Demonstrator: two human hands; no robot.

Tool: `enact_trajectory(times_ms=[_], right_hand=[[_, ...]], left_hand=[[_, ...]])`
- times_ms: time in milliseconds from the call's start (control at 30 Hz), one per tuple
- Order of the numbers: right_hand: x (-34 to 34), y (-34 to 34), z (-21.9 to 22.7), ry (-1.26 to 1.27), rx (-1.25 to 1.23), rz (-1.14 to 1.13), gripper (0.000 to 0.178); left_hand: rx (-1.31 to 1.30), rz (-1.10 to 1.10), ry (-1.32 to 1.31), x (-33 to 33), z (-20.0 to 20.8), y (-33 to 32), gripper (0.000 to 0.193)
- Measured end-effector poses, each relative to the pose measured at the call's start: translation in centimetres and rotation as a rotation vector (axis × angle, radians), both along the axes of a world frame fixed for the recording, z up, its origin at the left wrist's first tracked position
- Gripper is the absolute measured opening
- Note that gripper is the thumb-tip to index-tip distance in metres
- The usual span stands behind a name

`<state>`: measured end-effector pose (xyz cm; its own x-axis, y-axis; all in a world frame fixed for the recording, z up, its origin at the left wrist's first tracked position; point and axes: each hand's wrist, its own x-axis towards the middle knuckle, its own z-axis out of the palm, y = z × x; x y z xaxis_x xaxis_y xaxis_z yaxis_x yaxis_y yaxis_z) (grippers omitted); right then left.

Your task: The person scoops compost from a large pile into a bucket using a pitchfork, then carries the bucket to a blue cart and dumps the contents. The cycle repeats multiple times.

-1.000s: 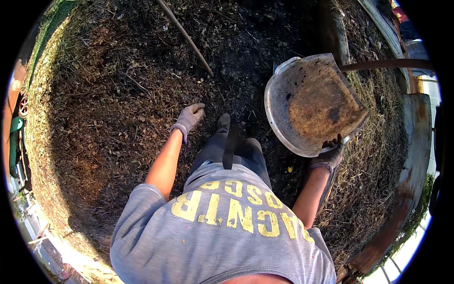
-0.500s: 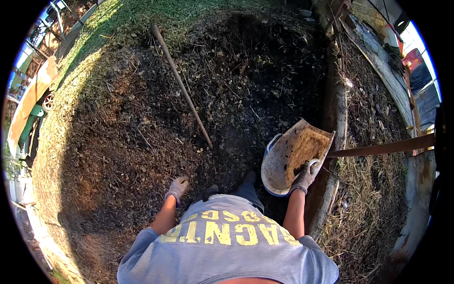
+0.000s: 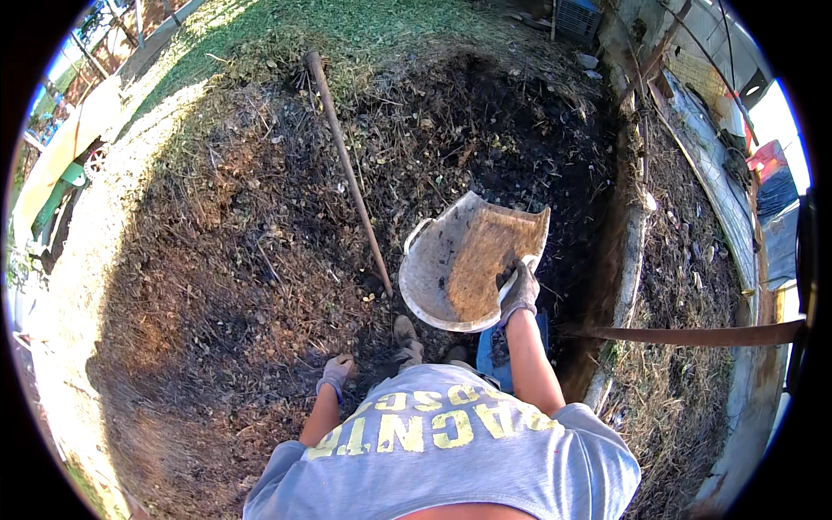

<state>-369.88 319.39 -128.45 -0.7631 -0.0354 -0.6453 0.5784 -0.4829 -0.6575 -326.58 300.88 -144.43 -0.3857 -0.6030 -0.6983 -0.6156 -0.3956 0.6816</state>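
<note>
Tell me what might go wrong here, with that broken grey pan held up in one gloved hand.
The cracked grey plastic pan is gripped by the right hand at one rim only, tilted, so it could slip or spill. The long wooden tool handle lies across the dark compost heap near the feet, a possible trip hazard.

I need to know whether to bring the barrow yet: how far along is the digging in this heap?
Looks early. The cracked grey basin, gripped at its rim by the right hand, holds only a soil smear. The gloved left hand hangs empty by the mulch heap. The long-handled tool lies there unused; most of the heap remains.
</note>
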Motion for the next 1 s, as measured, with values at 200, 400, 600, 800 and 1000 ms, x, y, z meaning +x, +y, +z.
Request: enact_trajectory(times_ms=[200,400,600,800,1000], right_hand=[[-1.7,-3.5,0.5,-0.057,-0.022,-0.045,0.011],[-4.2,-3.0,-0.1,0.03,0.137,-0.13,0.013],[-5.7,2.0,0.5,0.076,0.247,-0.316,0.019],[-5.6,4.3,1.9,0.075,0.19,-0.482,0.033],[-5.1,8.7,-0.2,0.054,0.123,-0.654,0.035]], left_hand=[[0.028,0.1,0.111,2.1,-9.8,-2.3,0.023],[0.258,0.268,0.135,-1.3,-10.4,-5.4,0.026],[0.071,-0.06,-0.167,-3.2,-7.6,-7.8,0.027],[-0.108,-0.27,0.001,-2.0,-16.3,-11.4,0.025],[0.346,-0.017,-0.004,-7.5,-10.7,-14.3,0.018]])
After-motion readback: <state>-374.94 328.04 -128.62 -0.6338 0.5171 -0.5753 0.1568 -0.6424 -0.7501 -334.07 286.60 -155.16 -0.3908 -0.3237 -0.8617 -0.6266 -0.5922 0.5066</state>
